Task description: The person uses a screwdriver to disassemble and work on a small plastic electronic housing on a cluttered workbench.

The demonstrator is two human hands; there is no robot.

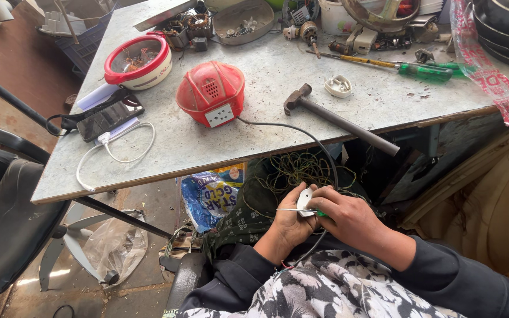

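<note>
Workbench repair scene, left to right. A phone (109, 116) with white cable (113, 154) lies at the table's (166, 150) left edge; further right sits a red domed appliance housing (211, 93), its grey cord (307, 144) running off the near edge. A hammer (338, 120) lies diagonally, head far-left, handle near-right. Below the table, the left hand (287, 222) is closed around a small white plug (305, 201). The right hand (349, 217) grips a thin screwdriver (301, 211), its long axis horizontal, tip pointing left across the plug.
</note>
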